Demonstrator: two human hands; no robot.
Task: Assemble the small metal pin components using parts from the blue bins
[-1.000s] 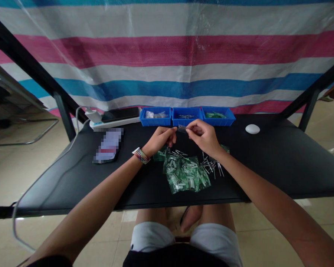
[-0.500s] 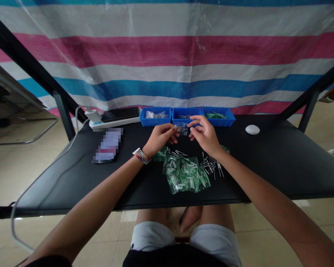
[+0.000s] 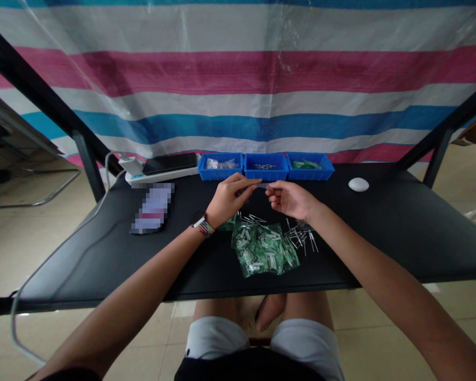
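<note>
My left hand (image 3: 230,197) and right hand (image 3: 292,201) each pinch one end of a small clear bag (image 3: 263,186), held at twelve o'clock from the green packets (image 3: 265,248). From those, I see loose metal pins (image 3: 300,236) at two o'clock.

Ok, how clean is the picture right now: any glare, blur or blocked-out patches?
Head view: dim overall, pale glare streaks on the striped sheet, sheen on the left end of the table; head view: the clear bag between left hand and right hand is a soft sliver, contents unreadable; head view: pixel blocks cover the near phone.
</note>
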